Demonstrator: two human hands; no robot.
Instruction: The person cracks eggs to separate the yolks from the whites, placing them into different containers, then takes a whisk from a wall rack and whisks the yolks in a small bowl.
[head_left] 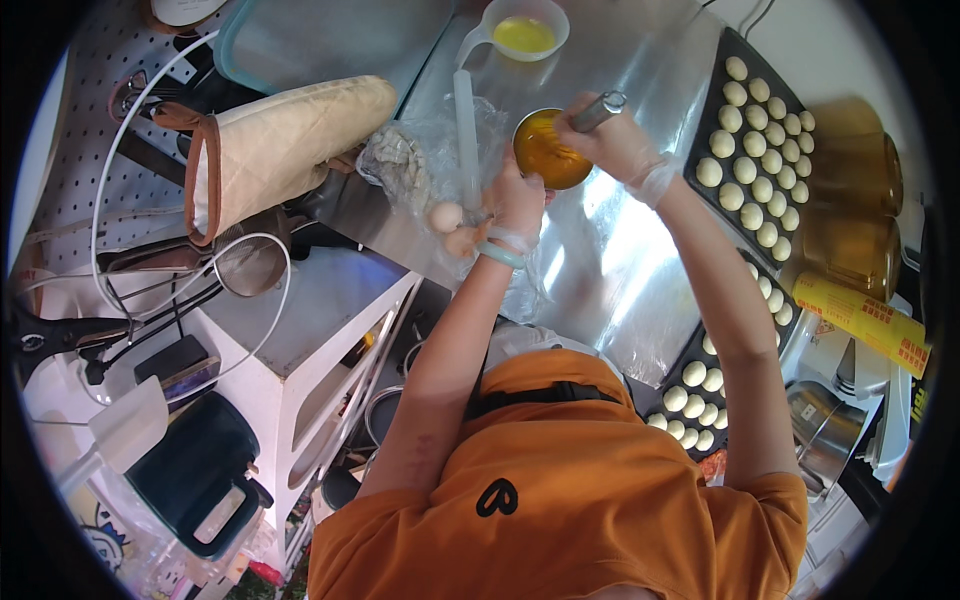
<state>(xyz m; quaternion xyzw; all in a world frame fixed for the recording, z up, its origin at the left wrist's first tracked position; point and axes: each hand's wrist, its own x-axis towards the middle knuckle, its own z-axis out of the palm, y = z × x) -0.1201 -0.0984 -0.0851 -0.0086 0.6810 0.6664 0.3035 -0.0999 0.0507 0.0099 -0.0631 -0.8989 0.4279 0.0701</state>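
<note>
My left hand [517, 203], in a clear plastic glove, is closed around the side of a small round bowl [517, 134]. Inside it is orange-yellow beaten egg [540, 163]. In my right hand [612, 150], also gloved, is a whisk [598, 112]; its metal handle points up and right, and its head reaches into the bowl. Beside my left wrist lie an egg [445, 216] and what look like brown eggshells [462, 240] on clear plastic. Beyond the bowl stands a white-handled cup [558, 22] of pale yellow liquid.
Dark trays [722, 88] with rows of pale dough balls line the right of the metal table [650, 60]. Amber containers [850, 250] and a yellow wrap box [858, 322] stand past them. At left are a quilted oven mitt [290, 150], a sieve [250, 265] and looping white cable.
</note>
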